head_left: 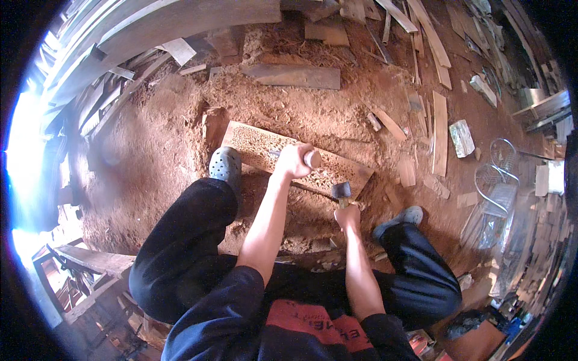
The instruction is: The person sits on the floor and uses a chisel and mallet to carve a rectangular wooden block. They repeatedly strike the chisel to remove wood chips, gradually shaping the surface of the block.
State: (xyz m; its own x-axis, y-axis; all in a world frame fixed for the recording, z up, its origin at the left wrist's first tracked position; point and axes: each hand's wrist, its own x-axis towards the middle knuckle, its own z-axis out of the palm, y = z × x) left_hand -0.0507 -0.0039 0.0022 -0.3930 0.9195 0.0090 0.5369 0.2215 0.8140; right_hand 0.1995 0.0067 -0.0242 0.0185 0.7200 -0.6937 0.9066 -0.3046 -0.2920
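A wooden board (348,172) lies slantwise on the ground in front of me, its face covered with many small dark gouge marks. My left hand (293,162) is closed round a chisel (312,159); the pale round butt of its handle pokes out on the right, and a bit of blade shows left of the fist over the board. Closed on the handle of a hammer (341,191), my right hand (347,218) is at the board's near right side. The dark hammer head is up, apart from the chisel. A grey clog (226,164) on my left foot touches the board's left end.
Reddish dirt and wood chips cover the floor. A loose plank (295,76) lies beyond the board. Long wood strips (440,132), a whitish block (462,138) and a metal wire chair (500,192) are to the right. Large timber (180,30) lies at the far left.
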